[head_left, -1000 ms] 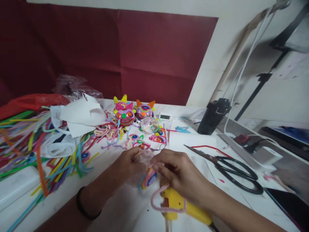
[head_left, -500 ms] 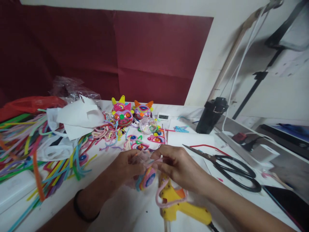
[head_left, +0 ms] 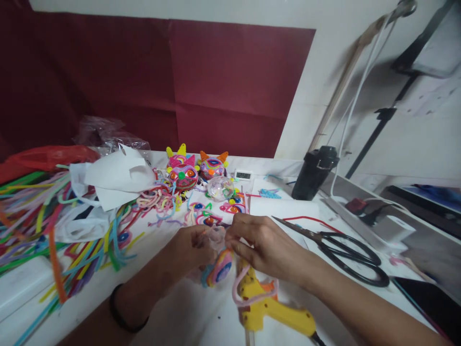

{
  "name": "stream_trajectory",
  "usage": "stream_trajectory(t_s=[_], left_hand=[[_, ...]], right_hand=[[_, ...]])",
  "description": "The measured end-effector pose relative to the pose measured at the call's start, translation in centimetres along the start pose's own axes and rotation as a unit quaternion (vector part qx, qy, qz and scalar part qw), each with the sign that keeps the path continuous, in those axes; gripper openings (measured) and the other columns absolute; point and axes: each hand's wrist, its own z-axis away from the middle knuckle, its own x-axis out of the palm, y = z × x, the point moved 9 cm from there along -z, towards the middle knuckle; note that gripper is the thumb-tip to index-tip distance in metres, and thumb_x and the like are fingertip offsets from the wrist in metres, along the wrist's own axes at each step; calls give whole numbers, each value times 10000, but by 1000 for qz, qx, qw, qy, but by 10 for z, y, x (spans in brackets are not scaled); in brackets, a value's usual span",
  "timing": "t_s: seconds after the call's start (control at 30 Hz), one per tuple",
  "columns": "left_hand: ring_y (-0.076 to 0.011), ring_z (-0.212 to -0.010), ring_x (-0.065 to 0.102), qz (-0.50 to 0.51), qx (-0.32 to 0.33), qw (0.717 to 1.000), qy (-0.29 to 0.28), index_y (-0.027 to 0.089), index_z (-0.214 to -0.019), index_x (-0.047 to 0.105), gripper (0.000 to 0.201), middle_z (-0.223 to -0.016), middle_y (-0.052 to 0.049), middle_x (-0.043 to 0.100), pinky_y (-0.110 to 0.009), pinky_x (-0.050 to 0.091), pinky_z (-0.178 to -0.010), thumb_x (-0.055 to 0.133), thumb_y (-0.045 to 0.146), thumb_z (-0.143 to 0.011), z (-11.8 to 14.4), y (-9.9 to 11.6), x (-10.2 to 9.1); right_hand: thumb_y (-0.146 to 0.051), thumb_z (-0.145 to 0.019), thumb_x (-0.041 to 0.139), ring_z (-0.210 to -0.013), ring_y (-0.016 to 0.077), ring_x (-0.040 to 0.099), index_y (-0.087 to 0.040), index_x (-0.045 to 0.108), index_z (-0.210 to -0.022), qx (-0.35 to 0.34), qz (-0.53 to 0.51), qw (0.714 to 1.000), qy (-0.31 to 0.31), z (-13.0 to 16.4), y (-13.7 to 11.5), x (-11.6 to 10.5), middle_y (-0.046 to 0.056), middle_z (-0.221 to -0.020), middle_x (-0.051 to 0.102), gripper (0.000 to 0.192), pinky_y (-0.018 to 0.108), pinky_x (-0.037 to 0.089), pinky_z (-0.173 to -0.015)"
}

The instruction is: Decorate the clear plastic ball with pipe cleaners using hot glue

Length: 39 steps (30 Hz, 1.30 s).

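On the white table (head_left: 173, 317), the left hand (head_left: 189, 252) grips a clear ball with coiled multicoloured patches (head_left: 218, 262); the right hand (head_left: 257, 245) pinches a pink fuzzy pipe cleaner (head_left: 248, 293) against it. The trailing end, draped over the yellow glue gun (head_left: 277, 312), might snag.

A clear plastic ball (head_left: 215, 239), partly covered with a coiled patch of pink, orange and blue pipe cleaner (head_left: 220, 269), is held just above the counter (head_left: 187, 312), while a pale pink pipe cleaner (head_left: 248, 295) trails from it in a loose loop.
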Motion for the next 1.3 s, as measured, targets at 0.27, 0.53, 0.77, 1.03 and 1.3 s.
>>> stream_trajectory(t_s=[0.27,0.53,0.77,1.03,1.3], left_hand=[[-95,-523,425,-12,20,1000,-9,150,-766,620,218,-587,51,511,-211,307,-471,736,265,-623,-2,-4,-4],[-102,-469,463,-24,-20,999,19,164,-773,628,200,-559,51,534,-215,331,-436,684,211,-587,0,-4,-8],[-87,-444,420,-20,-21,999,46,161,-736,629,178,-522,62,499,-205,304,-418,635,178,-559,0,1,-14],[-99,-479,440,30,20,999,34,144,-813,654,198,-606,11,580,-208,309,-416,681,235,-639,-2,2,-18],[-103,-493,468,66,29,997,21,124,-855,673,295,-626,-8,609,-204,332,-434,750,315,-643,-5,3,-13]], right_hand=[[28,-680,577,-519,89,446,-155,612,-641,49,-66,997,10,-1,1,3,-29,-634,535,190,205,335,-504],[-120,-825,612,-631,130,557,-157,708,-910,142,-202,969,-20,5,32,9,6,-735,650,134,237,428,-581],[-240,-831,659,-814,184,611,-182,657,-953,148,-158,971,102,26,38,-35,49,-896,683,135,300,479,-728],[-211,-863,570,-733,196,672,-214,666,-899,122,50,990,-50,87,8,-12,49,-842,702,102,287,533,-666],[-176,-802,624,-832,247,669,-186,602,-1177,69,160,978,-117,114,11,39,91,-975,715,375,342,570,-733]])
